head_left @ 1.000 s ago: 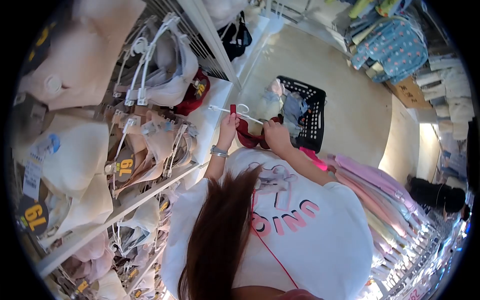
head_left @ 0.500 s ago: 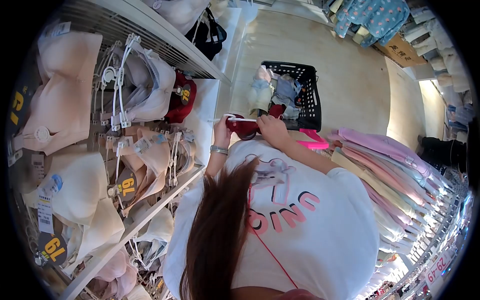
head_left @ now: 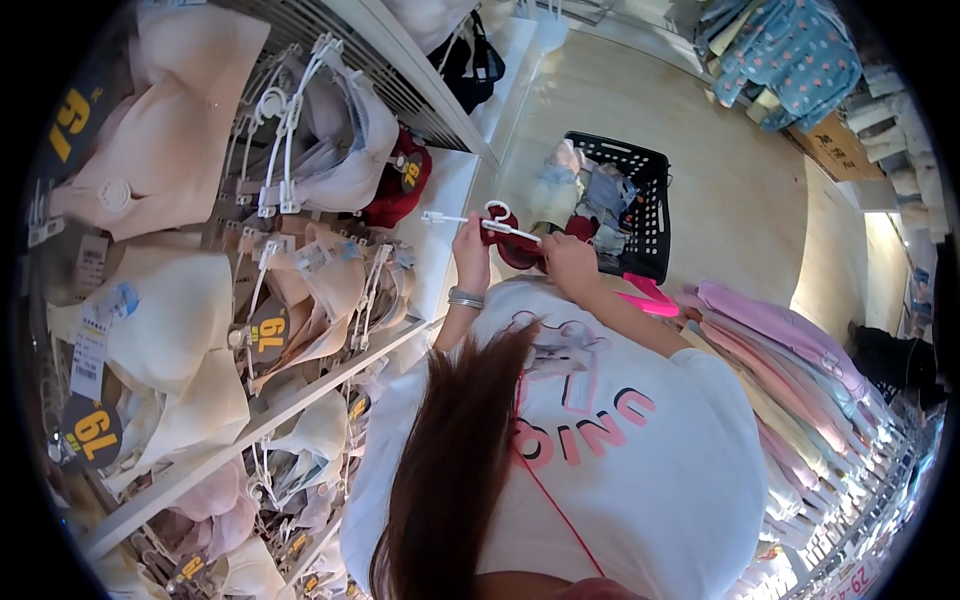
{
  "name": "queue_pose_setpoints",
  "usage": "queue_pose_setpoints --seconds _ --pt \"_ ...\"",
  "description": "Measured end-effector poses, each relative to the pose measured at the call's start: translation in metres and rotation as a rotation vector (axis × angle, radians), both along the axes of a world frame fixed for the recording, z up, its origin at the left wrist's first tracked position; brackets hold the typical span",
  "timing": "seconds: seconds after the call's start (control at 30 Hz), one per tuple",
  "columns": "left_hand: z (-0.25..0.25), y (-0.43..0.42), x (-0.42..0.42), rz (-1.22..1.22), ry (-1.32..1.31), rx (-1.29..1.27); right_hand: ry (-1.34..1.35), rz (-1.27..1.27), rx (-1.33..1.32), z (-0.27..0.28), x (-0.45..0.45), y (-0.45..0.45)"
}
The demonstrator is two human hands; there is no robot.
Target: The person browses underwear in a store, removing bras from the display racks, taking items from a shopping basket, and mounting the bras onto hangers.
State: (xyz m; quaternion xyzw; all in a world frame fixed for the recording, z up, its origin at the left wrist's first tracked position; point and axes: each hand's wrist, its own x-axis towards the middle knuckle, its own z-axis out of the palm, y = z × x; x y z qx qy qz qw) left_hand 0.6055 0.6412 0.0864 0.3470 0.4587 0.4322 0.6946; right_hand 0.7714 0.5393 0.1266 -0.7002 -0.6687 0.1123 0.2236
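A dark red bra [head_left: 517, 250] hangs from a white hanger [head_left: 513, 229] between my hands, in front of my chest. My left hand [head_left: 471, 256] is closed at the left part of the hanger and the bra's edge, and the hanger's left end sticks out past it. Closed round the hanger's right end and the red fabric is my right hand [head_left: 569, 262]. The hanger's hook points up and away from me. Just beyond my right hand, a black basket [head_left: 655, 215] with a pink handle [head_left: 650, 297] holds several pale, blue and dark red garments.
Racks of beige and pale bras [head_left: 160, 310] with price tags fill the left side, beside a white shelf [head_left: 440, 230]. Pastel clothes [head_left: 775, 330] hang at the right. A cardboard box [head_left: 838, 148] stands below a blue patterned garment [head_left: 790, 65] at the upper right.
The hanger's hook, lying low between my hands half a second ago, now stands up. The view has shifted, so the racks and basket sit further right in it.
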Motion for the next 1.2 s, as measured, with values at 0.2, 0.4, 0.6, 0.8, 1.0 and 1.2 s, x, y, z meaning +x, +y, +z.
queue_pose_setpoints --seconds 0.2,0.4,0.6,0.8,1.0,1.2 --pt "0.017 0.003 -0.012 -0.197 0.265 0.183 0.062 -0.089 0.015 0.0 -0.002 0.001" --pt "0.011 0.001 -0.011 -0.091 0.431 0.288 -0.031 -0.068 0.031 0.002 0.002 0.002" --pt "0.013 0.021 -0.04 0.139 0.27 0.09 -0.168 -0.004 0.109 0.009 0.029 0.004" --pt "0.016 0.021 -0.036 0.089 0.364 0.181 -0.159 0.018 0.184 0.021 0.039 0.008" --pt "0.051 0.034 -0.037 0.116 0.943 0.658 -0.109 0.087 0.223 0.044 0.063 0.021" --pt "0.115 0.048 -0.029 -0.83 1.181 0.979 -0.072 0.11 0.266 0.07 0.076 0.029"
